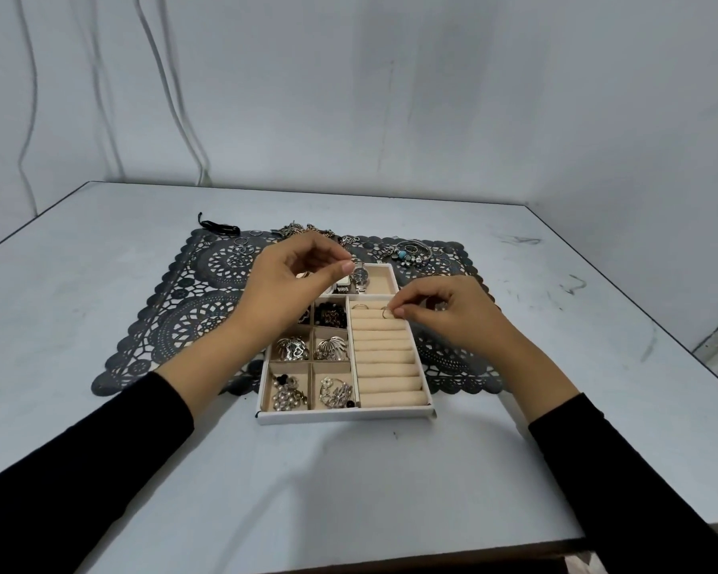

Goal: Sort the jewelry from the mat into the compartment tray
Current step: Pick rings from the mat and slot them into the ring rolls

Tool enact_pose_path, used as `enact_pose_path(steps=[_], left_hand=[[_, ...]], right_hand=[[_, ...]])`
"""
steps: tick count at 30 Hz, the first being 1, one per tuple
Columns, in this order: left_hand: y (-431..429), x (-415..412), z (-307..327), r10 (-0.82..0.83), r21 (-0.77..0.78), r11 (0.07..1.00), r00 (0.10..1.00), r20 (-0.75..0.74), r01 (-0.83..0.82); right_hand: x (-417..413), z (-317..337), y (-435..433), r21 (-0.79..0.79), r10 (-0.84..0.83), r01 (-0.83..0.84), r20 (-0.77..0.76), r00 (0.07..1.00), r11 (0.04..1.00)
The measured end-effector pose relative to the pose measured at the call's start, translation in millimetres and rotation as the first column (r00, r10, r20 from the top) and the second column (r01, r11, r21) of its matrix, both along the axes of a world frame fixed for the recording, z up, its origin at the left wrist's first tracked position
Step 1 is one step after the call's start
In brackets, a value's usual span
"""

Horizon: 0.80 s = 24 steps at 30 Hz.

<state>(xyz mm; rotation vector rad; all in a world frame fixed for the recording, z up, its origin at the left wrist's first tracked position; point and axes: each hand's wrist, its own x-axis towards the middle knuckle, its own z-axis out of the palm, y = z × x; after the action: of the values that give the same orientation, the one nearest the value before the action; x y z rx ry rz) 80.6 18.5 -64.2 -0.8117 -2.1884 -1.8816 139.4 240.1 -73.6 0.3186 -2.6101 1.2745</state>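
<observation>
Looking down from my head, I am pinching a thin ring between the thumb and forefinger of my right hand. I am holding it upright at the padded rolls on the right side of the tray, at the second groove from the far end. A second ring is sitting in the farthest groove, just left of the one I am gripping.

My left hand is hovering over the far left part of the tray with its fingers curled and the thumb tip meeting the forefinger. I cannot tell whether anything is caught between them.

The tray is lying across the near middle of the dark lace mat, its near edge reaching onto the grey table. Watches are lying in the wide compartment at the far end, partly behind my left hand. Six small squares are filling the left side: dark beads in the far right one, a silver heart brooch and a fan-shaped brooch in the middle pair, and a beaded cluster and a flowered silver piece in the near pair. The far left square is mostly hidden under my wrist.

Unsorted jewelry is lying along the far edge of the mat: hoops at the left, a heap of chains in the middle, bracelets with blue stones at the right. A black cord is lying at the mat's far left corner.
</observation>
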Motion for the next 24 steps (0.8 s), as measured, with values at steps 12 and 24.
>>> enact_pose_path(steps=[12,24], left_hand=[[0.0,-3.0,-2.5,0.01,-0.011,1.0,1.0,-0.005,-0.01],[-0.2,-1.6,-1.9,0.007,-0.009,1.0,1.0,0.007,-0.007]], right_hand=[[0.1,3.7,0.7,0.074,0.013,-0.009,-0.047,0.999,0.997],[-2.1,5.9,-3.2,0.229,0.072,-0.052,-0.078,0.994,0.972]])
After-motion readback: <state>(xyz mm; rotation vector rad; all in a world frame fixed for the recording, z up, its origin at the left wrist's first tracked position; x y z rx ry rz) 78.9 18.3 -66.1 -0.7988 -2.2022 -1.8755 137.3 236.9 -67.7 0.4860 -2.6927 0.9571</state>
